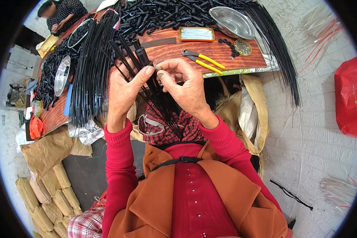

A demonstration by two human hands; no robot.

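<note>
Over my lap, my left hand (125,89) is closed around a bundle of thin black umbrella ribs (162,107), gathered at a black plastic hub piece (141,56). The ribs slant from the upper left down toward my waist. My right hand (188,85) is closed beside the hub, thumb and forefinger pinching a thin metal wire (158,68) against it. Both thumbs nearly meet there. On the table beyond my right hand lie yellow-handled pliers (204,61), their jaws toward the left.
The wooden table (162,49) carries a heap of black plastic parts (158,16), an orange tray (196,34) of pale pins, a metal bowl (232,23) and a small round tin (242,47). Long black ribs (89,71) hang over its edge. A person (65,16) is at the far left.
</note>
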